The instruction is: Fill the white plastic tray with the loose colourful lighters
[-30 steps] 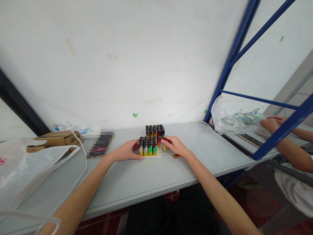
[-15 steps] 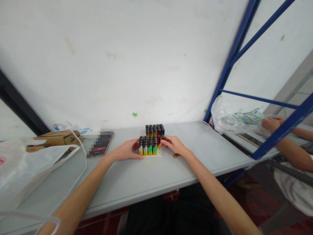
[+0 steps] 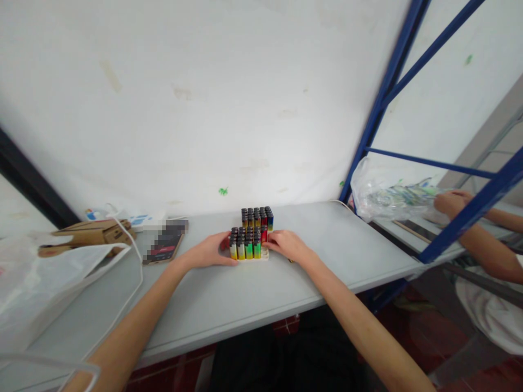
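Observation:
A white tray stands on the table, filled with upright lighters with black tops; the front row is yellow-silver and green, with red ones at the right. My left hand grips the left end of this tray, thumb at the front and fingers behind. At the right end, my right hand has its fingers closed at a lighter among the right-hand slots; the fingertips hide most of it. Some front right slots hold nothing. Under my right hand a gold lighter lies on the table, mostly covered.
Behind stands a second block of lighters. To the left are a phone, a cardboard box, a white cable and a plastic bag. A blue metal frame rises at right, with another person's hands beyond.
My right hand has moved slightly left and down against the tray's right end; the lighter seen in its fingers is now hidden. My left hand keeps its hold. The view has shifted slightly.

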The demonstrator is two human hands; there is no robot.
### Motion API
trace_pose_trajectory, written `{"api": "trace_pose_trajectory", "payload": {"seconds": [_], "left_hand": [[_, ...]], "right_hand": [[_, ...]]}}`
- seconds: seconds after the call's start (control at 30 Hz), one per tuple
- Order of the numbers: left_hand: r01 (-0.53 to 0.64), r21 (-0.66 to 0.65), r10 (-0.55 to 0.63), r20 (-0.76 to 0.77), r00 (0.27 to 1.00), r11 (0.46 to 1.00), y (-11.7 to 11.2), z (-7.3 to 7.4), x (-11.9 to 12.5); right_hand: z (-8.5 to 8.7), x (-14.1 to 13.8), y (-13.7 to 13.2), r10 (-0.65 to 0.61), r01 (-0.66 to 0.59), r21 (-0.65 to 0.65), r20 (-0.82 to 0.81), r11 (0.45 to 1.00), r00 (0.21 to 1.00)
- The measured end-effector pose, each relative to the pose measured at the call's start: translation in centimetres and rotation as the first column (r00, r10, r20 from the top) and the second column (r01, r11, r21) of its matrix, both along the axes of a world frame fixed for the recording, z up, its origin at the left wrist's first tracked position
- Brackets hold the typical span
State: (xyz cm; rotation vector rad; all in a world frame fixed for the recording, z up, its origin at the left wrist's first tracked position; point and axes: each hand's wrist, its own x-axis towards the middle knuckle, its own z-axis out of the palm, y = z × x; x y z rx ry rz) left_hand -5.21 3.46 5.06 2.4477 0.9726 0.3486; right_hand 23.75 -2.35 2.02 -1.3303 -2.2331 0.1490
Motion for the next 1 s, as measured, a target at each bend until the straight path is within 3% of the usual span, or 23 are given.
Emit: {"api": "trace_pose_trajectory", "payload": {"seconds": [0.13,0.27,0.47,0.6,0.7,0.83,1.0], "left_hand": [[-0.001,-0.011,0.001,0.001,1.000,1.000,0.1,-0.2,-0.1],[0.003,-0.023,-0.003,-0.004,1.000,1.000,0.2,-0.3,-0.1],[0.010,-0.007,-0.010,-0.011,1.000,1.000,0.1,-0.2,0.0],[0.012,-0.002,-0.012,0.017,1.000,1.000,0.1,-0.2,0.0],[0.006,0.003,-0.006,0.011,1.000,1.000,0.0,-0.2,0.0],[0.006,0.010,-0.006,0.005,1.000,1.000,0.0,-0.1,0.0],[0.010,0.000,-0.010,0.010,1.000,1.000,0.1,-0.2,0.0]], "right_hand": [[0.4,0.9,-0.4,0.041,-0.042,-0.015,-0.075,0.999,0.996],[1.3,4.1,-2.0,0.011,-0.018,-0.036,-0.179,0.999,0.984],[1.8,9.3,-5.8,0.078,-0.115,-0.267,-0.145,0.957,0.986],[1.5,9.8,-6.9,0.060,-0.083,-0.243,-0.100,0.967,0.993],[0.9,9.1,-6.6,-0.027,-0.020,-0.245,-0.185,0.969,0.982],[0.2,7.4,-5.0,-0.121,0.010,-0.233,-0.467,0.972,0.876],[0.4,4.2,-2.4,-0.211,0.021,-0.251,-0.763,0.968,0.611]]}}
